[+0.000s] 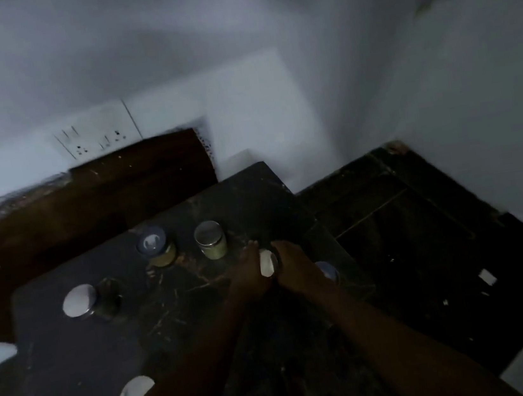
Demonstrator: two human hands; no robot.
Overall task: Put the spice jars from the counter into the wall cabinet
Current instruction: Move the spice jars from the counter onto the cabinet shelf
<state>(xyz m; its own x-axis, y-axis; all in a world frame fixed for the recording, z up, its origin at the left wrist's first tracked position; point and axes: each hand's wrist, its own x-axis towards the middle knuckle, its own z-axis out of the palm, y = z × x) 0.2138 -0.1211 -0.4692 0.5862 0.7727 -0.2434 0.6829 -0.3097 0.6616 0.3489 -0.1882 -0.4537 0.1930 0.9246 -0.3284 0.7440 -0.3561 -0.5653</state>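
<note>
Several spice jars with shiny lids stand on a dark marbled counter [175,309]. My left hand [249,270] and my right hand [295,264] close around one jar with a white lid [267,263] from both sides, near the counter's right edge. Two jars with yellowish contents stand just behind it, one [155,245] on the left and one [210,239] on the right. A dark jar [91,301] stands at the left, another lid [134,394] shows near my left forearm, and a jar [328,270] is half hidden behind my right wrist. The wall cabinet is out of view.
A brown wooden board [87,200] lies behind the counter against the white wall. A socket plate [95,136] sits on the wall above it. The dark floor [425,242] drops away to the right of the counter. The scene is dim and blurred.
</note>
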